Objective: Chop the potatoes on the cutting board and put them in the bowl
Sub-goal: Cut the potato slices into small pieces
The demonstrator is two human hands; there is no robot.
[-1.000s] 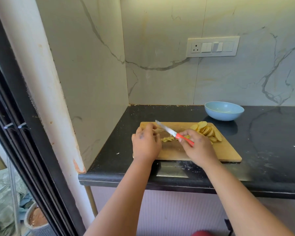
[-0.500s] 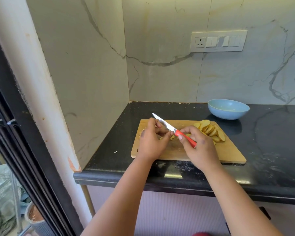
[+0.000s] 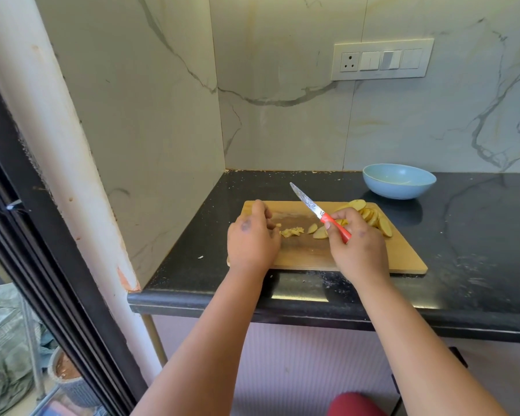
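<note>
A wooden cutting board (image 3: 403, 256) lies on the black counter. My right hand (image 3: 357, 247) grips the red handle of a knife (image 3: 309, 205), blade pointing up and to the left, above the board. My left hand (image 3: 252, 238) rests on the board's left part with curled fingers, touching a small heap of chopped potato bits (image 3: 291, 232). Two potato slices (image 3: 317, 231) lie in the middle. A row of round potato slices (image 3: 373, 216) sits at the board's far right. The light blue bowl (image 3: 398, 187) stands behind the board, nothing visible in it.
Marble walls close off the counter at the left and back, with a switch panel (image 3: 382, 60) high on the back wall. The counter's front edge (image 3: 282, 307) runs below the board. A dark door frame (image 3: 27, 235) stands at the left.
My hands have parted: the left dropped from the blade to the chopped bits on the board, and the right swung the knife up and to the right.
</note>
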